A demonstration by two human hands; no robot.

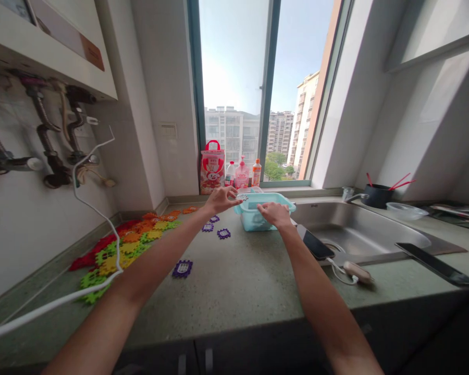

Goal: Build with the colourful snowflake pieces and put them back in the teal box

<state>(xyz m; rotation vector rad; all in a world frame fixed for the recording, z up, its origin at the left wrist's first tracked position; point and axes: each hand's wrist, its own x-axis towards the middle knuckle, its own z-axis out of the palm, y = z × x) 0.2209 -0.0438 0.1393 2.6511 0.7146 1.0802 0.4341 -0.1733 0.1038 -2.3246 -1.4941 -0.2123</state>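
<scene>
My left hand (221, 200) is closed in a pinch on a small gear-edged piece (243, 197), held over the left rim of a light blue plastic basket (254, 223). The fingers of my right hand (275, 214) curl over the basket's near rim. What lies inside the basket is mostly hidden. Left of it, several purple gear-edged pieces (224, 234) lie flat on the counter, and another purple piece (182, 269) sits closer to me. Beyond my left forearm spreads a heap of orange pieces (131, 237), yellow pieces, green pieces (90, 284) and red pieces (94, 253).
A white cable (97, 205) hangs across the left side. The steel sink (355, 226) is at right, with a phone (315, 242) on its edge and a power adapter (357, 272) nearby. Bottles (242, 174) and a red-handled bag (212, 169) line the windowsill.
</scene>
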